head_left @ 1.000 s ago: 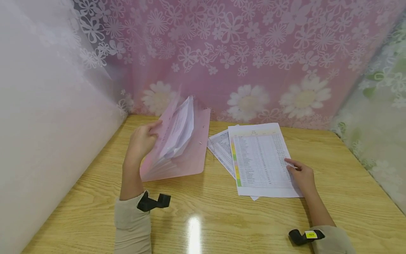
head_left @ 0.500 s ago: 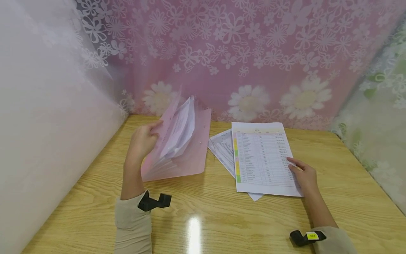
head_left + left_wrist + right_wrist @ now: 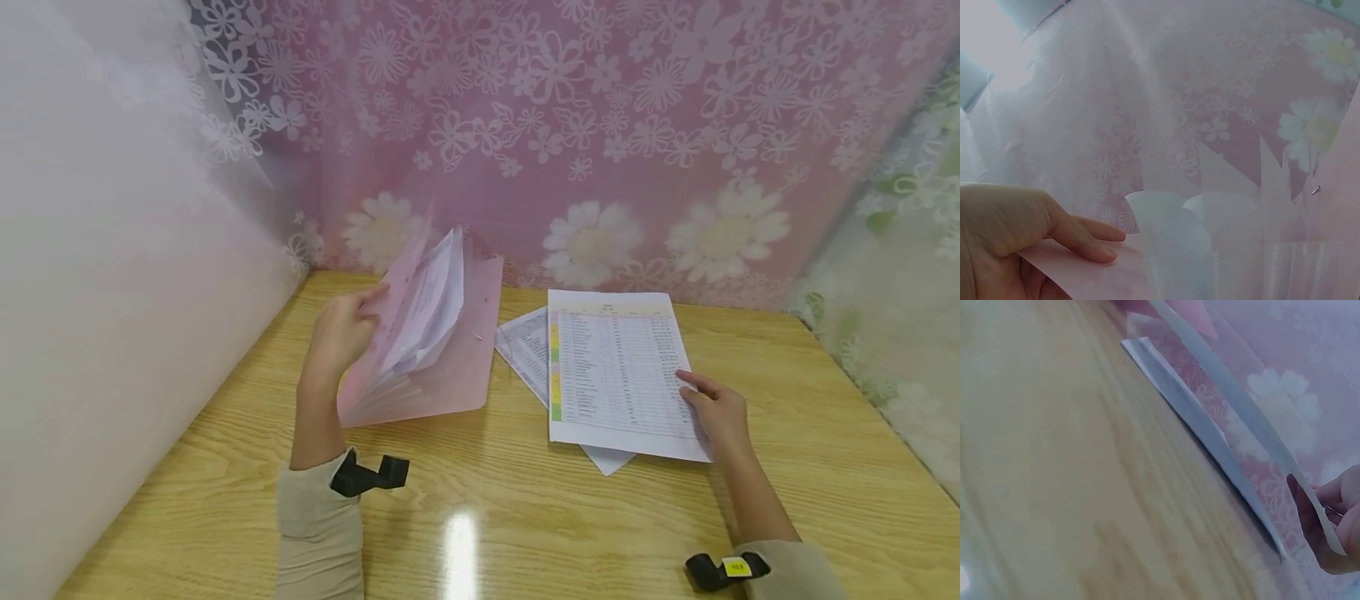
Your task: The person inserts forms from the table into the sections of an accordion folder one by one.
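— Holding the front flap of the pink expanding file folder back, the left hand has its fingers curled over the flap's edge, thumb on the near side; the left wrist view shows the thumb lying along the pink plastic. The folder stands fanned open on the left part of the table, near the back.

— And the right hand?

— The right hand pinches the right edge of the top printed sheet; the right wrist view shows that edge lifted off the table between thumb and fingers. The sheet lies right of the folder, just beside it.

— How will it handle?

— My guess: light and floppy, a single sheet of paper, likely to sag or crease if carried by one corner. Taking it along a long edge seems best. The folder is thin plastic, springy, and its pockets would probably close if released.

— Counts?

— One folder with several tabbed dividers and some papers inside; I cannot count those. Two printed sheets at least: the top one, and another sheet poking out beneath it. Two hands, each with a black wrist mount.
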The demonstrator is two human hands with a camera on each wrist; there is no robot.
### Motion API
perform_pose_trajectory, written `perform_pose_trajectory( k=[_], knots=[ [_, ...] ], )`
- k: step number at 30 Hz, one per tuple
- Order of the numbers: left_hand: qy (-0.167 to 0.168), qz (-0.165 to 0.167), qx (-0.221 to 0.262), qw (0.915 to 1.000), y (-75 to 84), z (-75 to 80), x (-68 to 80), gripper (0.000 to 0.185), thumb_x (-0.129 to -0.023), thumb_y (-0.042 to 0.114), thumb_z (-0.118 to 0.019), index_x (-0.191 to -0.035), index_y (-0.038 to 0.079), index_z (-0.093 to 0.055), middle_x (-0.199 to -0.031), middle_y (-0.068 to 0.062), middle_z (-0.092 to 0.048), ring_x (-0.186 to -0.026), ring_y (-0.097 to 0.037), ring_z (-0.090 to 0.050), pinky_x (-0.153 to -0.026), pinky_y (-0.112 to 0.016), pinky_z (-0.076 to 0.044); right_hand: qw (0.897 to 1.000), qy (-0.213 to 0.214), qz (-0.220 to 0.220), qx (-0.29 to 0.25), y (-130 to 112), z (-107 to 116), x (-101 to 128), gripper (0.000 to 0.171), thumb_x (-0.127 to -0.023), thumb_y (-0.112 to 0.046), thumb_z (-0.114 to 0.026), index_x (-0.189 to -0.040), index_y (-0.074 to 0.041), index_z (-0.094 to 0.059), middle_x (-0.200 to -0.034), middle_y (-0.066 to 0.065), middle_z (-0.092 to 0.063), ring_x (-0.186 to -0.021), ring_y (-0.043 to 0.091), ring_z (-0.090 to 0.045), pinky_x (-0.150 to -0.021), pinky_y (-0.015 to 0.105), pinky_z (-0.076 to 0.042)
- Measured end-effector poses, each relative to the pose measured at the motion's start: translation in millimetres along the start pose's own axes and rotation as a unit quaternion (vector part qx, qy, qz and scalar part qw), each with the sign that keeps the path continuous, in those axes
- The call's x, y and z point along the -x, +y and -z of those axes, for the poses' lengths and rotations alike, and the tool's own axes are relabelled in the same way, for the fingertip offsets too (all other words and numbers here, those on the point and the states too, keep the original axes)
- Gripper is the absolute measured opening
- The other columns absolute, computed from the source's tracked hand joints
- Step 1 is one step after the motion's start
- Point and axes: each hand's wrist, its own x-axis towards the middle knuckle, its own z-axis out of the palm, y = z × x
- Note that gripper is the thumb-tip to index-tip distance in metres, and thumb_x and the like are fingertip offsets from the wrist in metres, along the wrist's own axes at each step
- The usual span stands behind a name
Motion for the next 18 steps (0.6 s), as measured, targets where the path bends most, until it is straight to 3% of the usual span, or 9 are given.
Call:
perform_pose_trajectory(
  k=[5,12,18],
  knots=[
    [0.003,0.002,0.000,1.0000,0.1,0.3,-0.5,0.049,-0.081,-0.006,-0.044,-0.129,0.004,-0.054,-0.128,-0.016,-0.051,-0.050,-0.016,-0.030,-0.051,-0.030,-0.032,1.000,-0.009,0.004,0.000,-15,-3,7,0.042,-0.095,-0.020,-0.048,-0.134,-0.004,-0.046,-0.146,0.015,-0.025,-0.129,0.030,-0.024,-0.101,0.039,-0.027],
    [0.009,-0.007,-0.003,0.9999,1.0,-0.8,-0.7,0.050,-0.080,-0.008,-0.044,-0.128,0.003,-0.055,-0.126,-0.016,-0.052,-0.049,-0.015,-0.027,-0.052,-0.031,-0.031,1.000,-0.021,0.010,-0.019,-39,-4,18,0.043,-0.096,-0.019,-0.045,-0.138,-0.010,-0.043,-0.148,0.013,-0.021,-0.125,0.026,-0.030,-0.081,0.015,-0.039],
    [0.005,-0.007,-0.004,1.0000,0.5,-0.1,-0.8,0.050,-0.080,-0.008,-0.044,-0.128,0.002,-0.054,-0.126,-0.016,-0.052,-0.050,-0.015,-0.028,-0.053,-0.031,-0.031,0.995,-0.046,0.015,-0.091,-62,-4,27,0.044,-0.095,-0.017,-0.049,-0.138,-0.012,-0.043,-0.146,0.015,-0.025,-0.093,0.008,-0.052,-0.067,0.017,-0.047]
  ],
)
